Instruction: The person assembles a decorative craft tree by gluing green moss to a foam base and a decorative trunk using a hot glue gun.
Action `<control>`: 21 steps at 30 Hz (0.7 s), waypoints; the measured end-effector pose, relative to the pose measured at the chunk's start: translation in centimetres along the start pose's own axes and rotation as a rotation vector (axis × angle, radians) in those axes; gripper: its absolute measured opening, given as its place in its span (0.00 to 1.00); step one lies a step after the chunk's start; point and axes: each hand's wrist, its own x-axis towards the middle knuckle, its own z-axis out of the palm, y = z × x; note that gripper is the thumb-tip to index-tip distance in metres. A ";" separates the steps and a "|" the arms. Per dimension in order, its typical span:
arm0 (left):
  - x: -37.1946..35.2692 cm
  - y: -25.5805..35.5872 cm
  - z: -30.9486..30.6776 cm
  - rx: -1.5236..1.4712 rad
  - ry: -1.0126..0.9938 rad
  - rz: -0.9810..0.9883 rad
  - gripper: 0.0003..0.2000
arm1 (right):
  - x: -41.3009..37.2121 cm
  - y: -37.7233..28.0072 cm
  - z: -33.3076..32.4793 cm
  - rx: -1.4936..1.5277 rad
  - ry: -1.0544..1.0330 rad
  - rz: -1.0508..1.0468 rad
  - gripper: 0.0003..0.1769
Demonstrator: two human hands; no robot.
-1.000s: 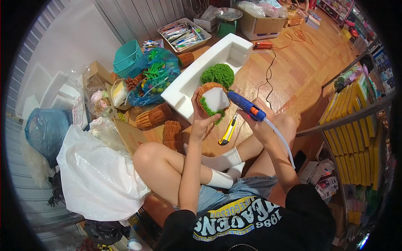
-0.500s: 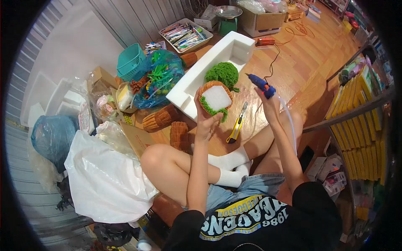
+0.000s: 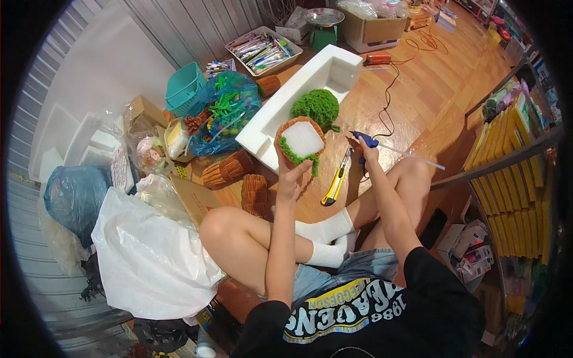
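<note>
My left hand (image 3: 289,181) is closed around a brown fuzzy pot (image 3: 279,142) whose top, of white foam (image 3: 303,138), faces up. Green fuzzy trim (image 3: 290,152) runs along the pot's lower rim, with a short end hanging near my thumb. My right hand (image 3: 370,150) grips a blue hot glue gun (image 3: 366,141); its nozzle points left towards the pot, apart from it. A long clear glue stick (image 3: 412,156) sticks out of its back. Just left of the gun, a yellow utility knife (image 3: 337,182) lies on the floor. Behind the pot is a green fuzzy ball (image 3: 315,106).
A white foam box (image 3: 262,128) stands ahead. Brown ribbed cylinders (image 3: 228,169) lie left of my hands. Further back are a blue bag (image 3: 239,116) of green pieces, a teal basket (image 3: 184,88) and a tray of pens (image 3: 265,52). Yellow books (image 3: 507,191) fill a rack at right.
My right hand has brought the glue gun down and to the left, closer to the pot and knife. The glue stick now points right. My left hand with the pot has shifted slightly left.
</note>
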 end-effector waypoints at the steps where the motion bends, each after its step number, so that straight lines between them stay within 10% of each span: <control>1: 0.0 0.0 0.0 0.000 -0.001 -0.001 0.48 | 0.3 0.3 0.1 -0.141 0.113 0.029 0.34; 5: -0.2 0.0 0.0 -0.003 0.010 0.010 0.46 | -2.9 -2.2 -0.4 -0.690 0.251 0.128 0.46; 10: -0.1 0.2 -0.1 0.011 0.023 0.020 0.45 | -4.1 -2.1 -0.4 -0.694 0.405 0.227 0.46; 14: 0.2 0.2 0.5 0.027 0.018 0.039 0.46 | -7.4 -2.4 1.0 -0.385 0.639 -0.405 0.33; 19: 0.4 0.2 0.3 0.120 0.005 0.043 0.47 | -18.6 -7.9 2.4 0.617 -0.739 -0.240 0.26; 21: 0.5 0.4 0.6 0.128 0.002 0.060 0.47 | -22.0 -10.5 2.1 0.530 -0.771 -0.406 0.27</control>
